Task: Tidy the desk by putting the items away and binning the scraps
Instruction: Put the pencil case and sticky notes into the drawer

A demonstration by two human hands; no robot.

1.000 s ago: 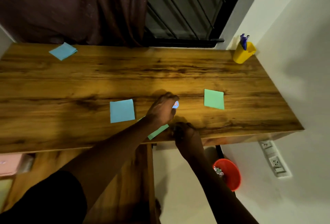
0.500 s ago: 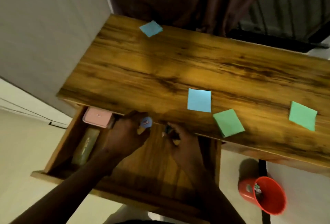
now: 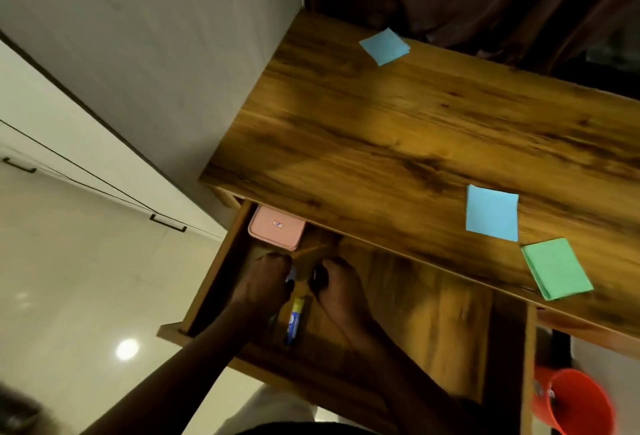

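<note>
Both hands are placed inside the open drawer (image 3: 450, 323) beneath the wooden desk (image 3: 398, 129). The left hand (image 3: 263, 284) is curled round a small blue item (image 3: 292, 274), of which only an edge is seen between the fingers. The right hand (image 3: 343, 290) is curled round a small dark item (image 3: 317, 277); what it is cannot be told. The two hands are set close together, just apart, toward the back left part of the drawer.

A blue and yellow tube (image 3: 296, 318) is laid on the drawer floor between the wrists, pointing roughly front to back. A pink box (image 3: 277, 228) is lodged in the drawer's back left corner, partly covered by the desk's front edge.

On the desk, a far blue pad (image 3: 385, 46) is seen near the back left corner. A near blue pad (image 3: 491, 212) is placed toward the front edge, and a green pad (image 3: 556, 269) lies just beside it, close to that edge. A red bin (image 3: 588, 407) is seen on the floor at the lower right, beside the drawer.
</note>
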